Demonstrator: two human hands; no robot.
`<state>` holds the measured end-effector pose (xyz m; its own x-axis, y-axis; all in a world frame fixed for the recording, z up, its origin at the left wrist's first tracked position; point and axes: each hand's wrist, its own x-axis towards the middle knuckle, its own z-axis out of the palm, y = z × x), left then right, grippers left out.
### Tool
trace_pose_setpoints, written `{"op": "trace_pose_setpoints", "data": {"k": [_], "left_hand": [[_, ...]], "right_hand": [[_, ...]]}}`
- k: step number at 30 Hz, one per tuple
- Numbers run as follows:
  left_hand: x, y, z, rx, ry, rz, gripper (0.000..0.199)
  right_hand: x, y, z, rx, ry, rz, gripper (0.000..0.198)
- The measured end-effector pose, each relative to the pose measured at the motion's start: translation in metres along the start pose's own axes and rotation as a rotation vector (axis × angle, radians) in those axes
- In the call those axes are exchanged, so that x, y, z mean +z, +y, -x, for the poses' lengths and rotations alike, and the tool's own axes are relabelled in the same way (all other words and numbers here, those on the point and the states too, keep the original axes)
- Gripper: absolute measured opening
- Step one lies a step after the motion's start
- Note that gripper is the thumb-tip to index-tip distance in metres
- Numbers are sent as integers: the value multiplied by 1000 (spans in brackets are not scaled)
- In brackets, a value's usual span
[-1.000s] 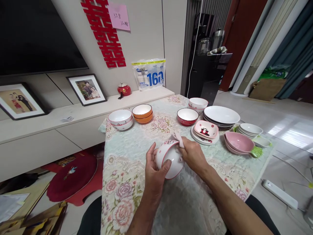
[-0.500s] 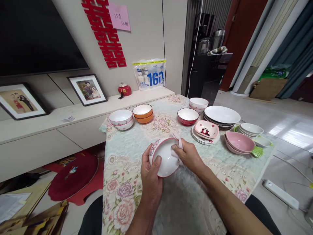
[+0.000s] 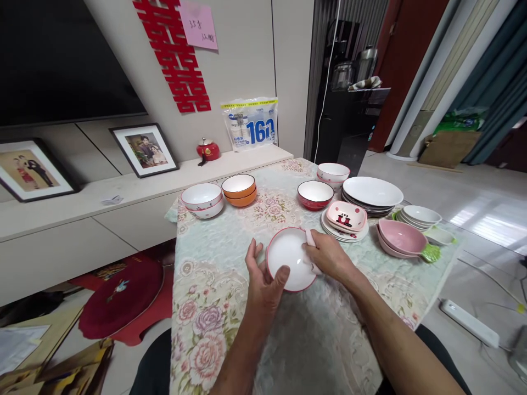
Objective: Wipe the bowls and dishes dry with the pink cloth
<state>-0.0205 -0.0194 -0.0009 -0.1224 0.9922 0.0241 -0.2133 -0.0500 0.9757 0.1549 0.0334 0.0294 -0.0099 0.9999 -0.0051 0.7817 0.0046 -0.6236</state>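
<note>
A white bowl (image 3: 290, 258) with a red rim is held above the near middle of the table, its inside facing me. My right hand (image 3: 331, 255) grips its right rim through a pale pinkish cloth (image 3: 310, 241), thumb inside the bowl. At the bowl's left side is my left hand (image 3: 265, 280), fingers spread and loose. Its thumb reaches over the lower left rim; whether it touches the bowl I cannot tell.
Around the far side stand white bowls (image 3: 201, 196), orange bowls (image 3: 239, 189), a red bowl (image 3: 315, 195), a pink square dish (image 3: 346, 215), a stack of large plates (image 3: 373, 191) and pink leaf-shaped dishes (image 3: 401, 237). A flowered cloth (image 3: 214, 296) covers the table.
The bowl has moved a little to the right and turned, so its outer pattern no longer shows. My left hand has loosened from its side, fingers spreading. The right hand keeps its grip with the cloth.
</note>
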Motion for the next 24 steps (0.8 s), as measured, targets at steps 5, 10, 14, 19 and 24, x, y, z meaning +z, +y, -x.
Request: {"op": "trace_pose_setpoints", "data": {"k": [5,10,14,19,24], "left_hand": [[-15,-5,-4,531,-263,-588,100],[-17,-6,-5,772,-285,-932,17],[-13,-4,-3,764,-300,-946,17],[-13,1,-4,693,-237,-810,10],[-11,12,-3,545,-160,-562,7]], "right_hand": [[-16,8,-1,-27,-12,98,10],[-18,12,-1,-59,-36,104,13],[-14,14,-2,-94,-22,-6,22],[-6,10,1,-220,-87,-457,46],[14,3,2,-110,-99,-890,61]]}}
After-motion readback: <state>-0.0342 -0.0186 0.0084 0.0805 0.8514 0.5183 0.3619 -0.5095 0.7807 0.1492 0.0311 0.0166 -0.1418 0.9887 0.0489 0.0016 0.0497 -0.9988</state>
